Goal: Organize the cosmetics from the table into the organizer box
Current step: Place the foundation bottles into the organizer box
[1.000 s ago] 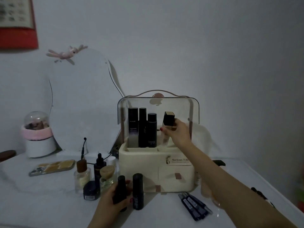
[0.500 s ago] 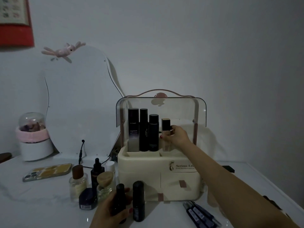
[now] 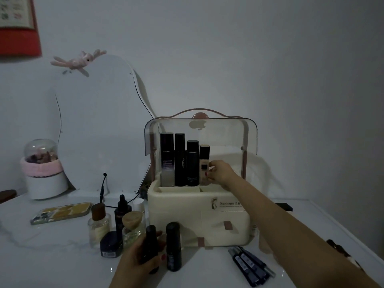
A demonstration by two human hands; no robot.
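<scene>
1. Head view: dim light hid the labels, and the right forearm covered the organizer box's (image 3: 199, 217) right front.
2. Its top tray held three dark bottles (image 3: 180, 159) and a beige foundation bottle (image 3: 204, 165), upright, pinched by the right hand (image 3: 220, 172).
3. The left hand (image 3: 143, 254) gripped a black bottle (image 3: 151, 244) on the near surface (image 3: 52, 256).

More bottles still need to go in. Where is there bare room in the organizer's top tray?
Free: the tray right of the beige foundation bottle, behind the right hand. Crowded: the left side, where three dark bottles stand packed together.
</scene>
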